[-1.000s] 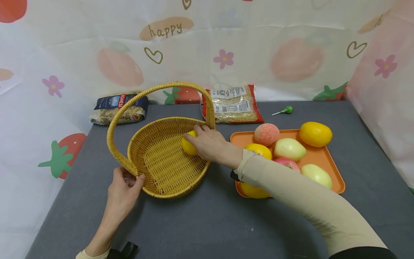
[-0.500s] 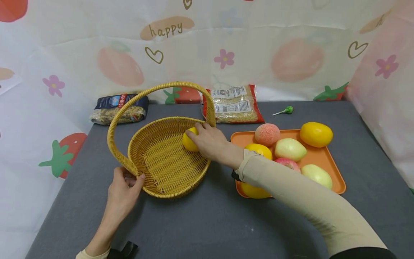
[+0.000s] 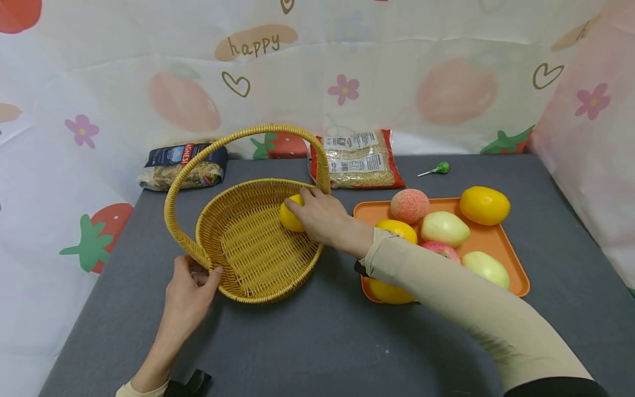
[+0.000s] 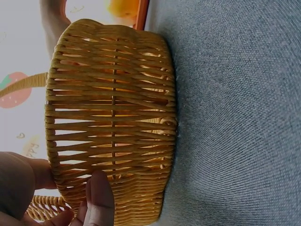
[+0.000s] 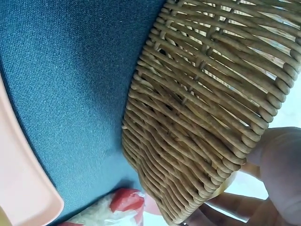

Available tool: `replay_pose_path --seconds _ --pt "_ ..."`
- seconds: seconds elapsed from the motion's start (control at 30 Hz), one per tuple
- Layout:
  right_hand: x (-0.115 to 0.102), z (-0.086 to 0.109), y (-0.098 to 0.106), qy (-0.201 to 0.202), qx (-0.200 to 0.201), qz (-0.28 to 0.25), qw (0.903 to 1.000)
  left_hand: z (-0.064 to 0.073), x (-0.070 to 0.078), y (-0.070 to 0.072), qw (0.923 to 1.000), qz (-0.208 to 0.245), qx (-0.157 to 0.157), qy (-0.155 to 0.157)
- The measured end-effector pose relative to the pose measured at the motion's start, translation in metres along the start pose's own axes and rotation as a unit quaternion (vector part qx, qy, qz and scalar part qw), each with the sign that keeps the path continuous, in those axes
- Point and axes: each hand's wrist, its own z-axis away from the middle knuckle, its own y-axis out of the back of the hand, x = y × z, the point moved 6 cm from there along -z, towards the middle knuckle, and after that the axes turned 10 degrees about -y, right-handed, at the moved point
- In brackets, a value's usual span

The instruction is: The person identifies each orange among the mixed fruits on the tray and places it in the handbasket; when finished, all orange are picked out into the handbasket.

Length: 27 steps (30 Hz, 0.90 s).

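Observation:
A yellow wicker basket point(image 3: 258, 259) with a tall arched handle stands on the grey tabletop. At its left side, my left hand point(image 3: 190, 292) grips the rim by the handle's base; in the left wrist view the thumb point(image 4: 40, 174) and fingers close over the woven edge. My right hand point(image 3: 322, 220) reaches over the right rim and holds a smooth yellow fruit point(image 3: 291, 214) inside the basket, against the right wall. Part of the fruit is covered by the fingers. Seen from the right wrist, the basket wall point(image 5: 202, 103) hides most of the fruit.
Right of the basket, an orange tray point(image 3: 518, 275) carries several fruits, including a pink peach-like ball point(image 3: 409, 206) and pale green ones point(image 3: 445, 229); the right sleeve covers part of it. Behind lie a pasta bag point(image 3: 186, 167), a red-edged grain bag point(image 3: 358, 160) and a green lollipop point(image 3: 441, 168).
The yellow fruit has shifted slightly toward the back of the basket in my right hand. My left hand and the basket have stayed in place.

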Motion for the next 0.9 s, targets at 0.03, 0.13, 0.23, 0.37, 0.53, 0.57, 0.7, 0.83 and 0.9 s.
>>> replay_pose_path --seconds 0.03,0.13,0.23,0.37,0.53,0.57,0.7,0.83,0.9 --pt "0.000 0.000 0.000 -0.001 -0.001 -0.002 1.0000 0.000 0.000 0.000 1.0000 0.000 0.000 -0.001" --pt "0.002 0.002 0.002 -0.008 -0.005 -0.011 0.9999 0.001 0.001 -0.001 1.0000 -0.003 -0.001 -0.005" --pt "0.005 0.006 0.008 -0.015 -0.010 -0.027 0.9995 0.001 0.001 -0.001 1.0000 -0.004 0.001 -0.005" --pt "0.013 0.018 0.021 -0.012 0.004 -0.047 0.9988 0.001 0.001 0.000 1.0000 -0.005 0.003 -0.004" --pt "0.028 0.044 0.038 0.029 0.098 -0.067 0.9925 0.002 0.001 0.001 0.9999 -0.003 0.001 -0.011" --pt "0.032 0.050 0.041 0.039 0.121 -0.074 0.9891 0.002 0.001 0.001 0.9999 -0.002 0.001 -0.013" --pt "0.055 0.077 0.056 0.062 0.192 -0.097 0.9746 0.002 0.000 0.000 0.9999 -0.004 0.002 -0.011" --pt "0.096 0.104 0.064 0.030 0.229 -0.104 0.9674 0.002 -0.001 0.000 0.9999 0.000 0.001 -0.011" --pt "0.122 0.117 0.064 0.002 0.245 -0.097 0.9647 0.002 -0.002 0.000 0.9999 0.003 0.000 -0.012"
